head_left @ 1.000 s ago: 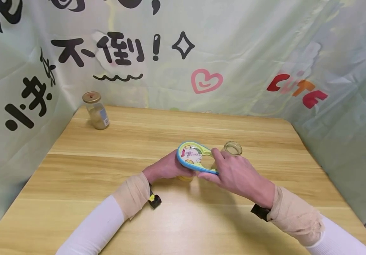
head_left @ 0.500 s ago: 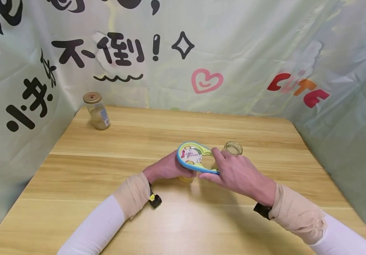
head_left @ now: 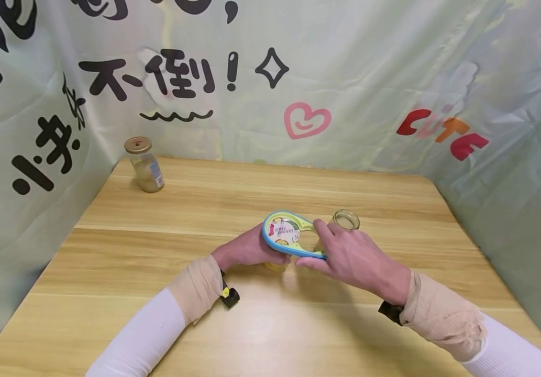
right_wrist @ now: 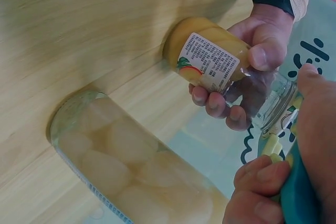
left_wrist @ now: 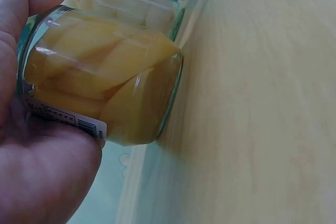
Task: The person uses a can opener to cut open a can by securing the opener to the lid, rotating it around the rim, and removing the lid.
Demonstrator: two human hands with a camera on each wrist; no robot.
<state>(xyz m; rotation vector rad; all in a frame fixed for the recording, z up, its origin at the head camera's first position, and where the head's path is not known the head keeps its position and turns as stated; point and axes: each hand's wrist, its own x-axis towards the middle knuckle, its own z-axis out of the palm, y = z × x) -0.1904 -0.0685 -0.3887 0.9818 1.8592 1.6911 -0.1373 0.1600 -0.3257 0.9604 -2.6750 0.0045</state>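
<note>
My left hand (head_left: 250, 246) grips an upright glass jar of yellow fruit pieces (left_wrist: 100, 72), its fingers and thumb wrapped round the side. The jar's base meets the table in the left wrist view. A barcode label (right_wrist: 208, 61) shows on its wall. Over its top lies a blue and green jar opener (head_left: 298, 251), which frames a printed lid (head_left: 283, 230). My right hand (head_left: 357, 262) holds the opener by its handles (right_wrist: 297, 187). Just behind the right hand stands a second jar (right_wrist: 131, 161) of pale round fruit; its glass rim (head_left: 346, 213) shows no lid.
A glass jar with a gold lid (head_left: 145, 167) stands at the back left of the wooden table (head_left: 195, 204). Printed cloth (head_left: 369, 84) hangs behind the table and along both sides.
</note>
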